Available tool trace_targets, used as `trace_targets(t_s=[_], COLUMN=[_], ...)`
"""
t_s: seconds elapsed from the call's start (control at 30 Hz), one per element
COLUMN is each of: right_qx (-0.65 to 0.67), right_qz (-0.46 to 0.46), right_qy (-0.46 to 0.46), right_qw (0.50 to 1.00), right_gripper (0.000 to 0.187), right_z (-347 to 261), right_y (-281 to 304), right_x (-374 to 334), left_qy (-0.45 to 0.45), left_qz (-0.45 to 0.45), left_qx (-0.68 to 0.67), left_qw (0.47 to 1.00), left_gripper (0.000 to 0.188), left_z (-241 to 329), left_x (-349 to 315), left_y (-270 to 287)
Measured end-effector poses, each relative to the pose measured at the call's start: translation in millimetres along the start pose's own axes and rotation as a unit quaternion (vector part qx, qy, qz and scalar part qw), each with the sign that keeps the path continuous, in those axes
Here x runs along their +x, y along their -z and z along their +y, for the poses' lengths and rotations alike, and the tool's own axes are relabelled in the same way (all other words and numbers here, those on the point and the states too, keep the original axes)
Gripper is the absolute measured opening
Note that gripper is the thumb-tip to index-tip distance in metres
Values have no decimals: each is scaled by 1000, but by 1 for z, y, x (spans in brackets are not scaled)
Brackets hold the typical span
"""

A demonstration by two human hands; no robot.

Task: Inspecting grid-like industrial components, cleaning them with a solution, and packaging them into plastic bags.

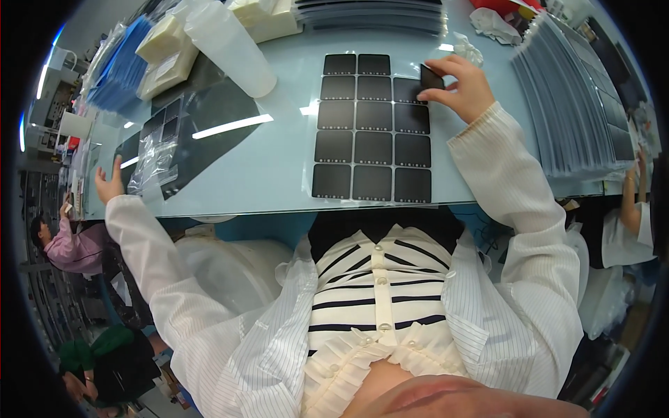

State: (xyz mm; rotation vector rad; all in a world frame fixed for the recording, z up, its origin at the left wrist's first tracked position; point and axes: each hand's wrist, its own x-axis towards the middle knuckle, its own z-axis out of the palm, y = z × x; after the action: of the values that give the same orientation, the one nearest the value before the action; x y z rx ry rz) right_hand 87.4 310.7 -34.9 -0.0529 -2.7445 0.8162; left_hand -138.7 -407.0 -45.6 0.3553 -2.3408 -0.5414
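My right hand pinches a small dark square panel between thumb and fingers, tilted up at the upper right of a grid. That grid is made of glossy dark square panels, in three columns on a pale sheet, each with a row of tiny light marks along its lower edge. At the table's left end my left hand has its fingers apart, one digit against the edge of a dark panel. Crinkled clear plastic wrap with dark panels lies beside it.
Stacked clear sheets with dark panels stand at the right; another stack is at the back. A translucent bottle, cream blocks, blue sheets and crumpled tissue lie around. Other people are at both sides.
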Motion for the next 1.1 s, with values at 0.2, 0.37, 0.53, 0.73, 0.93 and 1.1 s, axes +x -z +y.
trace_targets(t_s=[0.2,0.37,0.53,0.73,0.93,1.1], right_qx=[-51,-124,-83,-96,-94,-85], right_qz=[-29,47,76,93,93,91], right_qy=[36,96,127,98,99,106], right_qw=[998,987,986,986,986,986], right_gripper=[37,29,25,26,25,24], right_z=[2,8,10,9,9,10], right_y=[-19,-21,-34,-31,-27,-31], right_x=[26,21,24,24,24,24], left_qy=[-151,-379,-454,-431,-392,-409], left_qz=[-343,-544,-453,-387,-442,-429], left_qx=[-270,-314,-292,-323,-312,-300], left_qw=[887,680,710,748,744,748], left_gripper=[31,26,24,32,39,38], left_z=[247,346,378,373,373,370], left_x=[-109,-194,-230,-244,-244,-245], left_y=[86,35,-58,-82,-70,-70])
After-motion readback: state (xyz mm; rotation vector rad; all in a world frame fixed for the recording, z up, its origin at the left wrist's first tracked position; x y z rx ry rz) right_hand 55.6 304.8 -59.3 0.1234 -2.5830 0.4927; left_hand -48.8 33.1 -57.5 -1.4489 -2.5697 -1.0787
